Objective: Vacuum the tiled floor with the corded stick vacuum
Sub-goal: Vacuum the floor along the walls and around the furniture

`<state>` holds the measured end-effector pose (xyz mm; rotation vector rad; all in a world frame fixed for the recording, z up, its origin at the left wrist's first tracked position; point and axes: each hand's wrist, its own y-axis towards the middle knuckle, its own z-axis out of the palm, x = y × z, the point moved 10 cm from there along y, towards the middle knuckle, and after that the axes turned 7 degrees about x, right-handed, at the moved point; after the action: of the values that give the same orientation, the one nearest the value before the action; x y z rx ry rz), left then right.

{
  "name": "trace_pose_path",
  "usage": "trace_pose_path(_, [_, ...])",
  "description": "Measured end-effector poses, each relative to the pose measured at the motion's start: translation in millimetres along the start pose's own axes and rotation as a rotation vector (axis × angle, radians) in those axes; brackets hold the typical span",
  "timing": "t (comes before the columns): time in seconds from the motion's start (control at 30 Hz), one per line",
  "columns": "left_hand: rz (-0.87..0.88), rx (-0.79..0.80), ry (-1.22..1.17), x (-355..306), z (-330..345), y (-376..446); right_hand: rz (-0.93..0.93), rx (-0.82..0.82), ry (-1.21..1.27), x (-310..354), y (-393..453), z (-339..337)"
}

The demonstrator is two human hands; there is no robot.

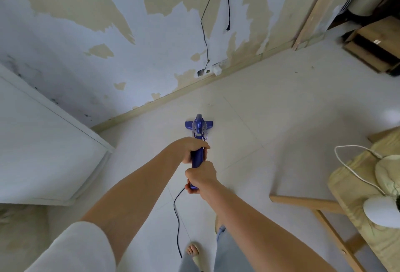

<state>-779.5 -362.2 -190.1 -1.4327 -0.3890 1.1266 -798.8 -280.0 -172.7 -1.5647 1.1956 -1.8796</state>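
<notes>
Head view. Left hand [190, 149] fingers wrapped round blue vacuum [198, 141] handle, ahead of right hand [202, 177], likewise clamped round handle end. Vacuum head flat on tiled floor [270, 120] beyond fingers, near skirting. Cord [178, 217] trailing below right fingers.

Two hands, left hand [190, 149] and right hand [201, 177], one blue stick vacuum [199, 126], one black cord [178, 217], two wall cables [204, 33], one wooden bench [337, 213].
</notes>
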Motion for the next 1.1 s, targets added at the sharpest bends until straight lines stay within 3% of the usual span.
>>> trace_pose_path(0.3, [0.069,-0.112,-0.088,-118,5,78,0.011,0.072,-0.168,99,96,-58])
trace_pose_path(0.57, [0.089,-0.171,-0.098,-181,10,133,0.005,0.079,-0.292,146,160,-95])
trace_pose_path(0.83, [0.097,-0.155,-0.147,-193,27,152,0.003,0.084,-0.39,158,172,-121])
trace_pose_path(1.1, [0.078,-0.131,-0.053,-161,44,133,-0.012,0.051,-0.449,135,123,-129])
